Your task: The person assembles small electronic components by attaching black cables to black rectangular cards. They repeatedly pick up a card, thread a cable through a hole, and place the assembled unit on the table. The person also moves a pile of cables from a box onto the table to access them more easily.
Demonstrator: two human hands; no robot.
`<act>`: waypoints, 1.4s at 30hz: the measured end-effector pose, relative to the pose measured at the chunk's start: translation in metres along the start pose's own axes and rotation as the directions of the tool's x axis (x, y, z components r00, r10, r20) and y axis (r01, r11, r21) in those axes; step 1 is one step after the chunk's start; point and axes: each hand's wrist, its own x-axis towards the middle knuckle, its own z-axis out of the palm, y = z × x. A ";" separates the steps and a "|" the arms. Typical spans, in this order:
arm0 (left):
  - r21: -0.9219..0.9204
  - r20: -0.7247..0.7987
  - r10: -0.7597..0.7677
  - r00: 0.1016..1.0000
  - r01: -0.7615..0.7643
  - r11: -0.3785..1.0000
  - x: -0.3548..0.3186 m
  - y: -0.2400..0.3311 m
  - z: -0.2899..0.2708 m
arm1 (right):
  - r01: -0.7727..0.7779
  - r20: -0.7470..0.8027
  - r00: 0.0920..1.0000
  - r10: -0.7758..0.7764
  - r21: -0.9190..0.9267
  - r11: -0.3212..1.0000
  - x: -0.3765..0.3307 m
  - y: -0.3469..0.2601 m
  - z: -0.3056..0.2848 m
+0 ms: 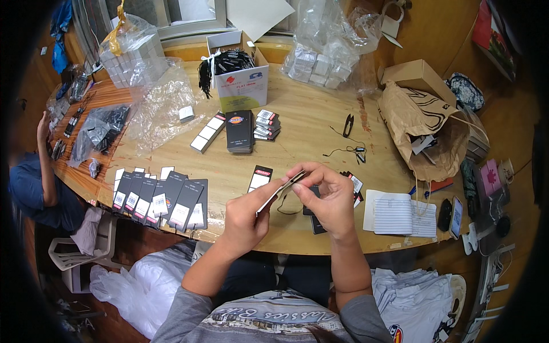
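Note:
My left hand (246,217) is closed on the lower part of a thin hang tag (271,195), seen nearly edge-on and tilted. At its upper end the fingers of my right hand (330,201) pinch together, and a thin black string (290,212) hangs below. Whether several tags are stacked there, I cannot tell. Behind my left hand lies a black tag with white label panels (261,176). More tags (355,184) stick out from behind my right hand. Dark tags with white barcode stickers (171,197) overlap along the front left edge.
Stacks of black tags (239,137) and small barcode tags (266,127) stand mid-table, before a box (247,90) of black strings. Black thread snips (347,124) lie right. A paper bag (409,140), notebook (394,214) and phone (456,217) line the right. Another person (43,191) sits left.

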 end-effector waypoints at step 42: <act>-0.358 -0.082 -0.145 0.986 0.106 0.928 -0.002 0.007 0.001 | 0.328 -0.128 0.913 -0.389 -0.339 0.882 -0.015 0.002 0.016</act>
